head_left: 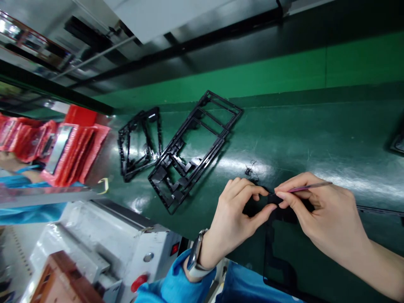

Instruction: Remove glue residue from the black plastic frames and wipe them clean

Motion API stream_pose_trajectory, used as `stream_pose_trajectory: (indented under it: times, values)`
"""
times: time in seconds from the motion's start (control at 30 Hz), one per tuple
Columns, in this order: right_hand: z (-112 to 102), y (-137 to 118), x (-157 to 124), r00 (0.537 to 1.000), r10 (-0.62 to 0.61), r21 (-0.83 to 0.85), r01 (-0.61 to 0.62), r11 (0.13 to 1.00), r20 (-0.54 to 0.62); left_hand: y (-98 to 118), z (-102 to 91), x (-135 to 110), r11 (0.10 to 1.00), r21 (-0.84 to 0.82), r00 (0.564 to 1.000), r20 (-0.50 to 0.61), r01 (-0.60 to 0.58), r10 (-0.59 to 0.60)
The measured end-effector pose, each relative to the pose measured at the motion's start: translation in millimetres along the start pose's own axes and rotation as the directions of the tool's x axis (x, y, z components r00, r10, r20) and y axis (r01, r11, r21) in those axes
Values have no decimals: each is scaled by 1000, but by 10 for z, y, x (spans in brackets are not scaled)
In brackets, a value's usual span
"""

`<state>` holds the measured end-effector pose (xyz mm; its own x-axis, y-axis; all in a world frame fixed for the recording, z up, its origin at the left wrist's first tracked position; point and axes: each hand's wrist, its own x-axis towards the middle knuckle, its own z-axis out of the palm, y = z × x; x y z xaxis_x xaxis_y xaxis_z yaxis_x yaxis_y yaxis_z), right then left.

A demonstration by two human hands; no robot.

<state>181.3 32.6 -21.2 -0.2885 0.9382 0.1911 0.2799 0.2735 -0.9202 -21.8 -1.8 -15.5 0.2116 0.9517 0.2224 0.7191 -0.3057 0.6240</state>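
My left hand (238,216) is curled, thumb and fingers pinching the top corner of a black plastic frame (277,261) that lies on the green bench in front of me. My right hand (322,214) is closed in a pinch on a thin pinkish metal tool (311,186), its tip touching the frame's corner right beside my left fingertips. A watch sits on my left wrist above a blue sleeve. Much of the frame's upper part is hidden under my hands.
A stack of black plastic frames (194,147) and a smaller black frame (139,141) lie further back on the green bench (315,134). A small tuft of black shavings (250,170) lies near my hands. A white machine (104,248) stands left; red trays (72,149) beyond it.
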Motion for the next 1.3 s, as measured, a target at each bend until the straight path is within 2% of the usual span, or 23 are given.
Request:
stream_pose_trajectory:
  times: [0.3,0.5,0.77,0.97,1.13,1.3]
  values:
    - [7,25,-10,1000,-6,11,6,1000,-10,-4,2,-2,1000,2,1000,0,-2,2]
    - [15,24,-10,1000,15,58,-14,998,-13,12,26,14,999,38,998,-58,-30,32]
    - [27,42,8,999,17,133,-11,991,-45,161,61,42,956,288,996,-38,-62,76]
    - [30,20,-3,995,54,209,-36,977,-82,210,91,61,890,447,996,63,-91,70]
    - [28,13,-1,993,77,226,-55,972,-88,198,114,78,892,443,995,79,-91,63]
    - [33,30,10,992,83,233,-58,971,-98,189,116,74,926,370,997,56,-71,54]
